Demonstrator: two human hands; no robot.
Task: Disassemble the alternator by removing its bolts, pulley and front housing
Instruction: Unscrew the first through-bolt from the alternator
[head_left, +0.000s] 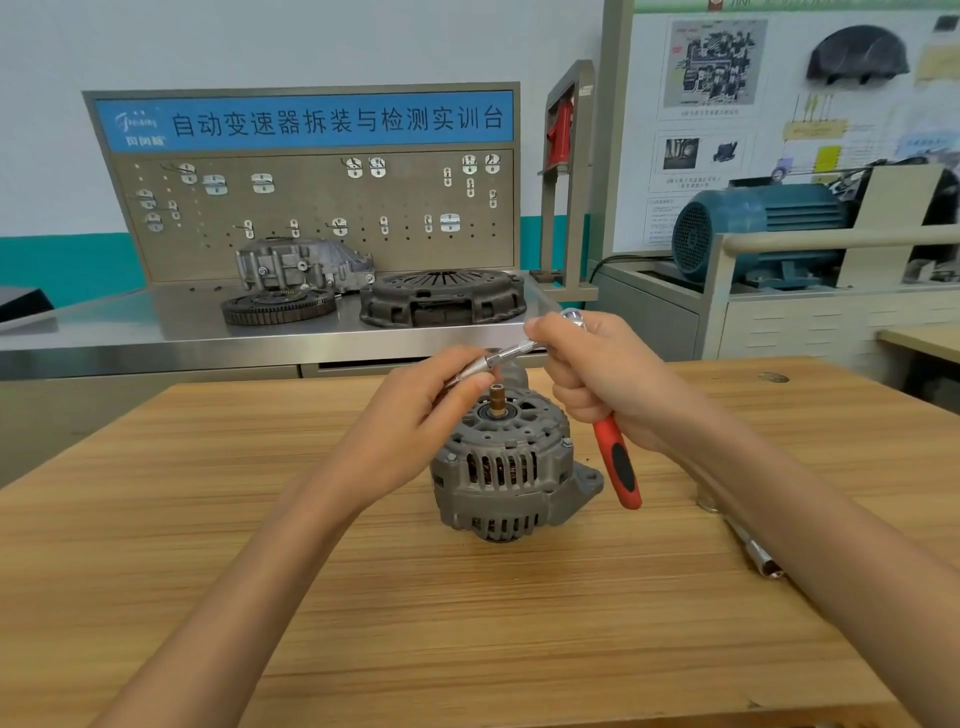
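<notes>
A grey alternator stands on the wooden table with its bare shaft pointing up; no pulley shows on it. Bolt heads sit on the housing rim at left and right. My right hand grips a ratchet wrench whose red and black handle hangs down beside the alternator. A silver extension bar runs from the ratchet head toward my left hand, which pinches the bar's far end just above the alternator.
A silver socket tool lies on the table under my right forearm. Behind the table stands a steel bench with a clutch pressure plate, a ring gear, a gearbox housing and a pegboard. A blue motor stands at right.
</notes>
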